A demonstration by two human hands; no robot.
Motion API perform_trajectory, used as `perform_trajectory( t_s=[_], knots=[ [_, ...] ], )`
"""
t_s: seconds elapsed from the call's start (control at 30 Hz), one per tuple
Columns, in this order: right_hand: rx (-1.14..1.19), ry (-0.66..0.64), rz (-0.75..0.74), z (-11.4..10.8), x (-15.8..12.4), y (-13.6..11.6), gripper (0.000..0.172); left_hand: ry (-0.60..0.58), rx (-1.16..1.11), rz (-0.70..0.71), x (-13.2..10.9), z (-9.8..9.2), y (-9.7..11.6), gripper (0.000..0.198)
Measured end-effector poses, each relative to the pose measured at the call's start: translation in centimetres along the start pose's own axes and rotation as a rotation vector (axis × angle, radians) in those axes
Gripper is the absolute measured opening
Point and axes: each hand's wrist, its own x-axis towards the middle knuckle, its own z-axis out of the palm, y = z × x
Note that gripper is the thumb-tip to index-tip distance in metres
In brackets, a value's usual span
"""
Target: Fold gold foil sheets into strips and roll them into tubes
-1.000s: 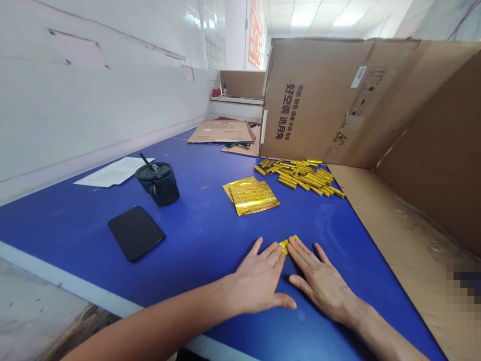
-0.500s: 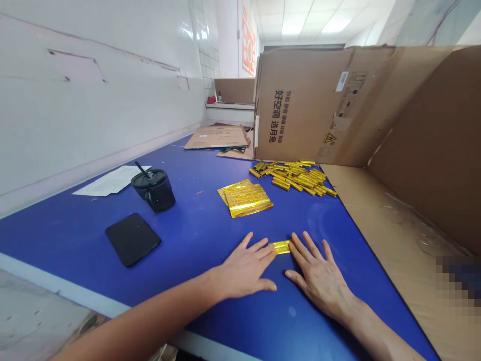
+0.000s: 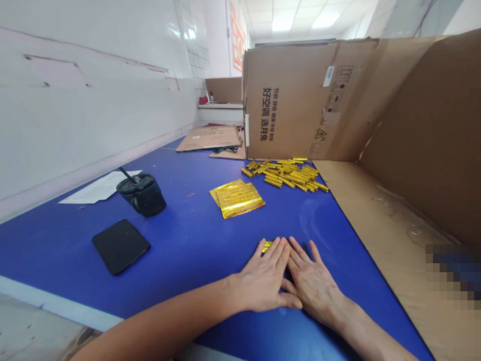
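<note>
A folded strip of gold foil (image 3: 266,246) lies flat on the blue table, mostly covered by my fingers. My left hand (image 3: 265,276) rests palm down on it with its fingers stretched out. Beside it, my right hand (image 3: 313,283) is also flat, fingers spread, its fingertips meeting those of my left hand. Farther up the table are a few flat gold foil sheets (image 3: 240,200), stacked unevenly. Behind them, to the right, is a heap of gold rolls (image 3: 293,174).
At the left stand a dark lidded mug (image 3: 145,198) with a black flat pad (image 3: 121,246) near it and white paper (image 3: 93,189) behind. A large cardboard box (image 3: 300,100) rises at the back right. Flat cardboard (image 3: 210,138) lies at the far end.
My left hand has slid right along the foil strip until it touches my right hand, covering more of the strip. The whole view has shifted slightly.
</note>
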Motion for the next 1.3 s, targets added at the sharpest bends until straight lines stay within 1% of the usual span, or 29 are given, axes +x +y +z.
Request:
perform_trajectory(
  t_s=[0.13, 0.27, 0.37, 0.53, 0.77, 0.87, 0.97, 1.03, 1.13, 1.2, 1.3],
  knots=[
    [0.020, -0.015, 0.033, -0.1, -0.1, -0.1, 0.063, -0.031, 0.002, -0.032, -0.6, 0.3, -1.3, 0.093],
    [0.043, -0.017, 0.048, -0.3, -0.3, -0.1, 0.065, -0.027, 0.024, -0.035, -2.2, -0.3, -2.5, 0.087],
    [0.063, -0.015, 0.053, -0.2, -0.4, 0.2, 0.063, -0.012, 0.036, -0.053, -3.1, -0.6, -2.9, 0.084],
    [0.069, -0.035, 0.073, 0.0, 0.0, 0.8, 0.062, 0.016, 0.058, -0.063, -4.0, -0.8, -2.5, 0.088],
    [0.036, -0.083, 0.103, 0.5, 1.6, 1.7, 0.065, 0.033, 0.056, -0.048, -4.0, -0.4, -1.6, 0.096],
    [0.014, -0.091, 0.142, 0.2, 2.4, 1.3, 0.067, 0.048, 0.072, -0.056, -3.9, -0.3, -1.4, 0.096],
    [0.009, -0.100, 0.185, -0.7, 2.7, 0.1, 0.071, 0.052, 0.079, -0.065, -3.9, -0.2, -1.3, 0.095],
    [0.052, -0.132, 0.164, -1.5, 2.4, -1.2, 0.072, 0.052, 0.072, -0.056, -3.9, 0.0, -1.3, 0.095],
    [0.187, -0.234, 0.000, -2.0, 1.8, -2.6, 0.068, 0.055, 0.052, -0.036, -3.9, 0.1, -1.3, 0.093],
    [0.223, -0.232, -0.037, -1.8, 1.4, -2.7, 0.068, 0.066, 0.047, -0.034, -3.8, 0.1, -1.3, 0.093],
    [0.213, -0.188, -0.061, -1.0, 1.4, -1.5, 0.064, 0.076, 0.064, -0.038, -3.8, 0.0, -1.3, 0.095]
  ],
)
